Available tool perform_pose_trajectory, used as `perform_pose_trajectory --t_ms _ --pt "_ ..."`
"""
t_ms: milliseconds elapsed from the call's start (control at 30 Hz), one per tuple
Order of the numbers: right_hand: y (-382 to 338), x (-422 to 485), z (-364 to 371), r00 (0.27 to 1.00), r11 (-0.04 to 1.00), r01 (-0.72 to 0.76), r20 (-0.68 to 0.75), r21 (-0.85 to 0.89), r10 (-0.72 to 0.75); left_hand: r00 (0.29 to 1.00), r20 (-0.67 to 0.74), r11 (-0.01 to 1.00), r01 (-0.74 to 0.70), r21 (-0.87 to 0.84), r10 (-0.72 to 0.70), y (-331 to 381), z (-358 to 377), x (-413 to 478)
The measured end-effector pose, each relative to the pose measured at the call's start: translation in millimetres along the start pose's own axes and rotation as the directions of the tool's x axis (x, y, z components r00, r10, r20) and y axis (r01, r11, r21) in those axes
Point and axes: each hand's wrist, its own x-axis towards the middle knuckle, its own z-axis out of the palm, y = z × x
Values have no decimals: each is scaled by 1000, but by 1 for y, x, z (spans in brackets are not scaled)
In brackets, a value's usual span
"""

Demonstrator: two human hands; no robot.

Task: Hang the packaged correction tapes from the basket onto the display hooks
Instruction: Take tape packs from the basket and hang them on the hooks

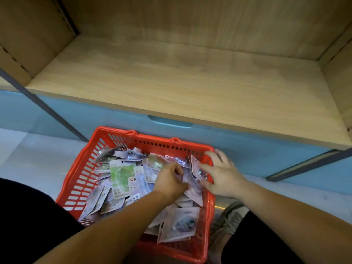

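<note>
- Red plastic basket (80, 180) is sitting on the pale floor (28, 149), holding a loose heap of correction tape packs (122, 176). They're flat carded packs, mostly purple w/ a few green, lying criss-cross.
- Left hand (169, 180) is reaching into the basket's right half, above the heap. Its fingers are curling down and pinching purple packs there; can't tell how many are in the grip.
- Right hand (222, 176) is lying across the basket's right rim w/ fingers spread & fairly straight. Index finger & thumb are touching an upright pack (196, 164) standing on edge just inside that rim, and the other fingers are resting at the basket's far-right corner.
- The 2 hands are sitting close together, w/ the same cluster of packs between them.
- A larger clear-fronted pack (181, 223) is lying flat in the basket's near-right corner, beside the left forearm.
- A light blue drawer front (247, 149) w/ a recessed handle is standing right behind the basket's far rim, and a bare wooden shelf (190, 82) is running above it.
- Grey metal bars are slanting down on either side: one (47, 109) to the basket's far left, one (304, 166) to its right.
- A grey shoe (228, 220) is showing just right of the basket, and dark trouser legs (28, 225) are flanking its near end.
</note>
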Motion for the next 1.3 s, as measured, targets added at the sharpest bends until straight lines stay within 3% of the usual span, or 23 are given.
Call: perform_pose_trajectory --t_ms 200,333,400,467,500,567,633,667,733,800,867,933,1000,1100,1200,1300 --pt "-13 -9 9 983 968 149 -76 -200 -167 998 -27 993 51 -110 -55 -13 -25 -1" --pt "-34 -14 3 982 990 125 150 -61 -115 999 -19 996 27 -84 -29 -18 -49 -7" --pt "-37 -19 1 977 991 136 162 16 -136 1000 13 1000 -1 5 1 -16 -61 -7" --pt "-34 -23 2 974 990 125 183 65 -135 995 7 973 -97 208 98 -15 -66 -5" --pt "-34 -25 3 972 990 122 195 76 -134 976 -36 934 -194 300 214 -13 -67 -4" --pt "-32 -27 6 970 989 122 200 89 -138 859 -111 812 -419 407 499 -7 -60 -1" --pt "-32 -28 5 966 985 145 201 93 -161 780 -55 707 -532 466 623 2 -50 5" --pt "-31 -28 3 964 982 159 201 99 -176 804 18 705 -531 470 594 6 -44 11" --pt "-27 -28 -2 962 974 193 172 122 -212 902 170 764 -428 483 398 12 -32 25" --pt "-19 -29 -7 972 969 216 67 117 -224 953 226 772 -298 561 204 14 -22 39" --pt "-7 -27 -7 976 982 173 -147 76 -161 963 241 702 -254 666 120 14 -14 48" --pt "5 -28 -7 965 984 54 -263 170 -7 967 242 616 -241 750 84 17 -8 54" --pt "12 -31 -5 982 960 -78 -146 270 121 961 265 572 -260 778 76 23 -5 59" --pt "14 -34 6 992 928 -120 11 351 124 919 392 569 -347 746 45 38 6 65" --pt "16 -32 9 995 923 -95 10 372 98 891 453 697 -304 649 -33 38 13 77" --pt "17 -31 4 993 925 -111 7 363 116 894 439 934 -77 348 -90 29 12 79"
